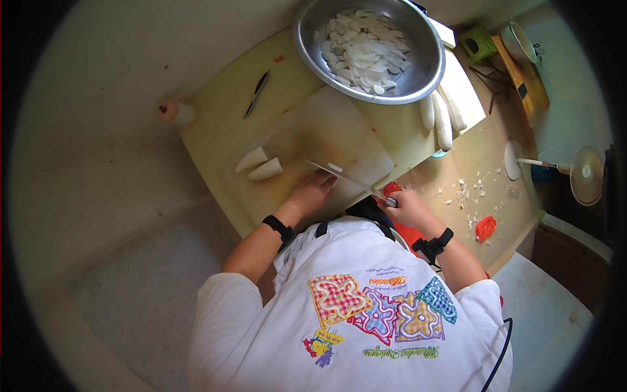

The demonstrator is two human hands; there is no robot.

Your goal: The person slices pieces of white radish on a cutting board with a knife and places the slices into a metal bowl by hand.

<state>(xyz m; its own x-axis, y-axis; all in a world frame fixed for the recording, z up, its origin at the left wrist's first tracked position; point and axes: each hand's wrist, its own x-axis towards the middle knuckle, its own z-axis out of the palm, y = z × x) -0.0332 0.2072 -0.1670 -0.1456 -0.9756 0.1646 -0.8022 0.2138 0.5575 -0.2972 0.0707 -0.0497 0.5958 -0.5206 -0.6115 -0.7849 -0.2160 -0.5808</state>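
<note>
My right hand (pixel 410 210) is closed round the handle of a kitchen knife (pixel 353 180), whose blade points left across the near part of the cutting board (pixel 326 127). Beside the blade, my left hand (pixel 315 191) rests low on the board with its fingers bent together; whatever lies under them is hidden. A small white slice (pixel 334 167) lies just beyond the blade. To the left of the knife sit two cut pieces of white radish (pixel 265 169), side by side. Sliced white radish (pixel 366 49) fills much of a large metal bowl (pixel 428 77) at the far side.
Several long whole white radishes (pixel 442 121) lie right of the bowl. A peeler (pixel 257 93) is on the table's left part, near a pinkish-capped bottle (pixel 176 112). On the floor at right are white scraps, a red item (pixel 485 228) and a standing fan (pixel 586 174).
</note>
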